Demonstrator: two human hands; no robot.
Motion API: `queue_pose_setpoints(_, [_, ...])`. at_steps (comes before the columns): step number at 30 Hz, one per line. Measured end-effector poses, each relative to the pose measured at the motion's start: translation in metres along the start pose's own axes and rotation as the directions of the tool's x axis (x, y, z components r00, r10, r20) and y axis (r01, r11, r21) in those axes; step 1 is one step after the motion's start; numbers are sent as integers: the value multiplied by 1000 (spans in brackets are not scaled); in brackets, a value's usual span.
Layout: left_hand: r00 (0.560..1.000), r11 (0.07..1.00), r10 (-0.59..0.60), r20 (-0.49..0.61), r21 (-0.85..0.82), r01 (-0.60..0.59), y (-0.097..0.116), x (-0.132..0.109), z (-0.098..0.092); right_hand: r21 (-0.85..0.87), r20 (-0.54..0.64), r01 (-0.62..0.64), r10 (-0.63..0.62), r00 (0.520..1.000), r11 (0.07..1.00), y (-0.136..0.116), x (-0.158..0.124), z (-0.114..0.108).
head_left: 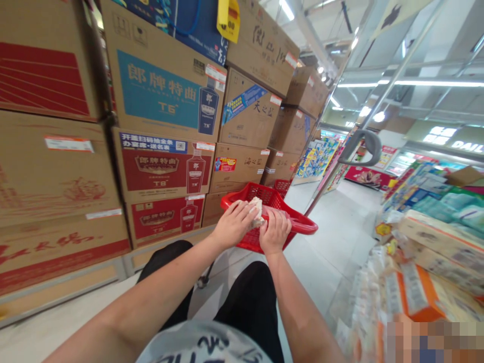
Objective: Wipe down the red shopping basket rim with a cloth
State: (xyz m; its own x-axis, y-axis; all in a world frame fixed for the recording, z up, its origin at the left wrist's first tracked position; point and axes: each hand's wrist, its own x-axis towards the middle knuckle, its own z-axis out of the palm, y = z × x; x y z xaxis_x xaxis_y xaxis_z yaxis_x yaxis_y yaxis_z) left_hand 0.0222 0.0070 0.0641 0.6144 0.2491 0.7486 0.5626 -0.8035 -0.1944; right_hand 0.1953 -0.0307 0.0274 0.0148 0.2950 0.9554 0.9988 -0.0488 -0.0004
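Observation:
A red plastic shopping basket (302, 223) stands on the floor in front of me. Both my arms reach out over its near rim. My left hand (233, 223) is closed round a small crumpled whitish cloth or paper wad (257, 207). My right hand (275, 232) curls its fingers against the same wad and the basket's rim. What lies inside the basket is hidden by my hands.
Stacked cardboard cartons (162, 91) of bottled liquor form a wall on the left. Shelves of packaged goods (427, 252) line the right. A grey handle (365, 143) on a pole rises behind the basket. The aisle floor (340, 242) runs ahead.

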Motion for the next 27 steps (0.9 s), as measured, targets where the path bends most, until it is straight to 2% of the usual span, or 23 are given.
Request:
queue_pose_setpoints(5, [988, 989, -145, -51, 31, 146, -26, -19, -6, -8, -6, -10, 10, 1000, 1000, -2, 0, 1])
queue_pose_setpoints(8, [979, 980, -192, -73, 47, 196, -24, -21, -4, -4, -2, -25, 25, 1000, 1000, -6, 1, 1])
queue_pose_setpoints(12, [999, 1000, -10, -40, 21, 10, -3, -14, 2, 7, 20, -25, 25, 999, 1000, -10, 1, 1])
queue_pose_setpoints(14, [999, 999, 45, -24, 20, -45, -1, -13, 3, 9, 23, -9, 9, 1000, 1000, -11, 1, 2])
queue_pose_setpoints(16, [1000, 999, 14, -22, 38, -13, -9, -17, 3, 6, 30, 4, -4, 1000, 1000, -13, 0, 4])
queue_pose_setpoints(23, [983, 983, -172, -69, 46, 176, -62, -39, 1, -2, 27, 12, -12, 1000, 1000, -25, 2, 8])
queue_pose_setpoints(25, [975, 978, -203, -88, 35, 206, -64, -39, 3, -1, 29, 10, -10, 1000, 1000, -30, 4, 8])
queue_pose_setpoints(27, [972, 975, -216, -96, 27, 219, -57, -36, 5, 0, 28, 4, -4, 1000, 1000, -33, 5, 7])
